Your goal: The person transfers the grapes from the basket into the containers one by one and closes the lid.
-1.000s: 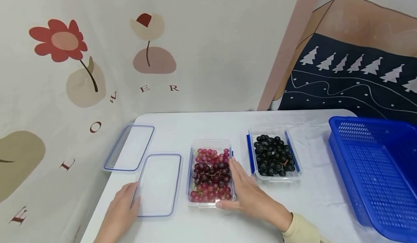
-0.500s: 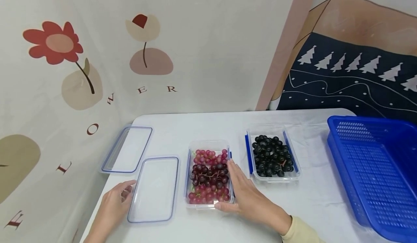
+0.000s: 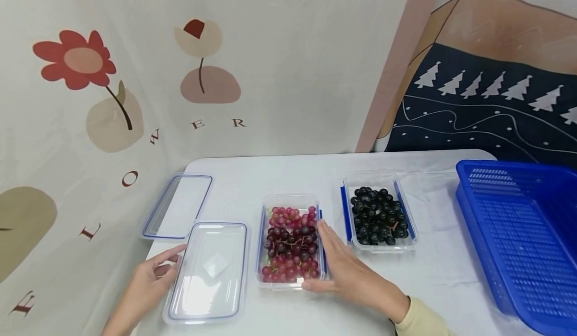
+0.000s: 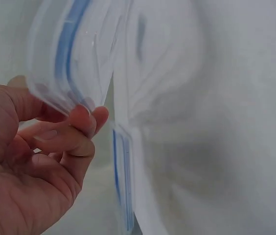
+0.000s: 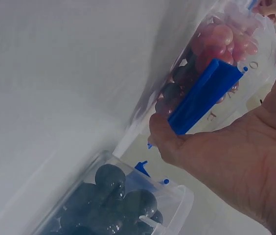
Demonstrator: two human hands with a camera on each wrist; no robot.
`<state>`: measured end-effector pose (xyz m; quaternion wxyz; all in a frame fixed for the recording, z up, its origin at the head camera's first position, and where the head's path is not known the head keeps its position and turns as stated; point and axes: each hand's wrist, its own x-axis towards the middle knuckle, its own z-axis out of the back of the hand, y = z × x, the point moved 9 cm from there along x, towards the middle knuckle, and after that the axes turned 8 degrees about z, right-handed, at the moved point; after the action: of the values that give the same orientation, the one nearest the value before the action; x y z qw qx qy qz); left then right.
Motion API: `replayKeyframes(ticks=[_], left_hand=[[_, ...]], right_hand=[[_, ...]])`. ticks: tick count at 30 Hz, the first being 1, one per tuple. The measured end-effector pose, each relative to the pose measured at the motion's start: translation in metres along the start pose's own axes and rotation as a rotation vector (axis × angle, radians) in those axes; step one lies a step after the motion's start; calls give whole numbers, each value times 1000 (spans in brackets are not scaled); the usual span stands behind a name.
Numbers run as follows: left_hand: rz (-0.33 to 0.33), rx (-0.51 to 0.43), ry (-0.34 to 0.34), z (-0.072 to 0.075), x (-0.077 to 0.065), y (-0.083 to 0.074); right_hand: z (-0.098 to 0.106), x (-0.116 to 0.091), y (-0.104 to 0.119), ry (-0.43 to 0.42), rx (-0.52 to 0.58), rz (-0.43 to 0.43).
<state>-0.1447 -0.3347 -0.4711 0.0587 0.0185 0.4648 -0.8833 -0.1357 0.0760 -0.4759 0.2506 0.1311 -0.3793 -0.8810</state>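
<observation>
My left hand (image 3: 146,281) pinches the left edge of a clear blue-rimmed lid (image 3: 212,296). In the left wrist view, the lid (image 4: 69,49) stands tilted off the white cloth, between thumb and fingers. To its right sits a clear container (image 3: 288,286) of red and dark grapes (image 3: 290,241), without a lid. My right hand (image 3: 356,276) rests with extended fingers along that container's right side, thumb at the near corner. The right wrist view shows its blue side latch (image 5: 204,98) hanging beside the fingers.
A second open container (image 3: 383,248) with black grapes (image 3: 378,216) stands right of the first. Another clear lid (image 3: 187,206) lies at the table's left edge, partly overhanging. A blue plastic basket (image 3: 518,256) sits on the right. A patterned curtain (image 3: 293,65) hangs behind the table.
My left hand has moved left and toward me, and the lid has come nearer with it and now shows a bright reflection. The right hand stays against the grape container.
</observation>
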Motion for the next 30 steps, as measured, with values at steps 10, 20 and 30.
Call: replayKeyframes(ticks=[10,20,30], left_hand=[[1,-169,72,2,1,-27],[-2,-243,74,-10,10,-61],[-29,-284,129,-39,19,-95]], right_hand=[[7,2,-2,-29,21,5],[16,9,11,-142,-67,139],[35,15,32,-386,-37,295]])
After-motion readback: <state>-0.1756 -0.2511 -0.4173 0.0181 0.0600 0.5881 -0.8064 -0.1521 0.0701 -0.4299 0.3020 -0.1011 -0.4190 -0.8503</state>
